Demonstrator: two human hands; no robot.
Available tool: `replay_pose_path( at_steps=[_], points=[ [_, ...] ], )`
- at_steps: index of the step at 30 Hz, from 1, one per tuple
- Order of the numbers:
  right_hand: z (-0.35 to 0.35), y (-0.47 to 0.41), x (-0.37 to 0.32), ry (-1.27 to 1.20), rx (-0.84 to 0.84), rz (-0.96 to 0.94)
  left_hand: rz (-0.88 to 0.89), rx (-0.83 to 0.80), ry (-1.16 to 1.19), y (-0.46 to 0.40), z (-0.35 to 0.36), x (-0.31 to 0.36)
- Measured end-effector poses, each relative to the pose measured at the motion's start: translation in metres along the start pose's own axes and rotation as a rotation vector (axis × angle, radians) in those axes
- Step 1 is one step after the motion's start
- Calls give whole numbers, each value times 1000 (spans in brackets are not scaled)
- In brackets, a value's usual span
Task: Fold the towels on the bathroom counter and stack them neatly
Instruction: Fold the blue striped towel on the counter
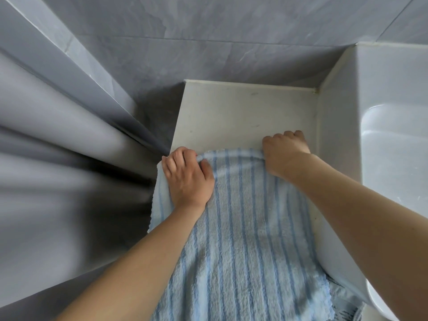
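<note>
A light blue towel with darker blue stripes [245, 239] lies lengthwise on the pale counter [243, 112], its left edge hanging over the counter's side. My left hand [187, 179] grips the towel's far left corner, fingers curled over the edge. At the far right corner my right hand [284, 154] pinches the towel's far edge, knuckles up. The far edge is slightly lifted between the two hands. More blue cloth [345, 300] shows under the towel at the lower right.
A white basin [393, 158] with a raised wall borders the counter on the right. Grey tiled wall [208, 42] stands behind. A grey curtain [58, 135] hangs to the left, beyond the counter's edge.
</note>
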State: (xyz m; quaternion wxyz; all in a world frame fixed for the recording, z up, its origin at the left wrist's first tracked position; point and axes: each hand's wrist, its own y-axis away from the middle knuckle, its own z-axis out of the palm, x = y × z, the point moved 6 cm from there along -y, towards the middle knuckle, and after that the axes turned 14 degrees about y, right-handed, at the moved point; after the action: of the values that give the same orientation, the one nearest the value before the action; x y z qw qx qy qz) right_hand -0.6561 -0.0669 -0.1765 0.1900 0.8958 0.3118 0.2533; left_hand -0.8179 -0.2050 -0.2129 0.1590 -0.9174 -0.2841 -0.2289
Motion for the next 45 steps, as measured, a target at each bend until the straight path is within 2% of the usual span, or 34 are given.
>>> replay_pose_path(
  at_steps=[2, 4, 9, 12, 16, 19, 22, 25, 28, 36, 45],
  points=[
    [-3, 2, 5, 32, -22, 4, 59, -27, 57, -1, 0, 2],
    [-7, 6, 14, 52, 27, 31, 171, -53, 90, -3, -2, 6],
    [-37, 28, 50, -50, 307, 164, 422, -224, -6, -41, -30, 17],
    [-53, 49, 58, -101, 460, 185, 526, -258, -68, -58, -69, 37],
    [-55, 96, 44, -157, 589, 146, 573, -251, 31, -23, -126, 50],
    [-41, 139, 17, -155, 646, 13, 621, -296, -13, 30, -142, 37],
    [-14, 178, -8, -110, 585, -130, 713, -370, -7, 89, -145, 24],
    [25, 207, -31, -16, 325, -245, 815, -485, -27, 141, -130, 16],
    [62, 224, -45, -11, 126, -224, 801, -616, -162, 168, -109, 4],
    [105, 229, -65, -1, 98, -154, 643, -733, -321, 178, -96, -11],
    [97, 222, -68, 44, 74, -92, 678, -623, -394, 172, -99, -12]
  ],
)
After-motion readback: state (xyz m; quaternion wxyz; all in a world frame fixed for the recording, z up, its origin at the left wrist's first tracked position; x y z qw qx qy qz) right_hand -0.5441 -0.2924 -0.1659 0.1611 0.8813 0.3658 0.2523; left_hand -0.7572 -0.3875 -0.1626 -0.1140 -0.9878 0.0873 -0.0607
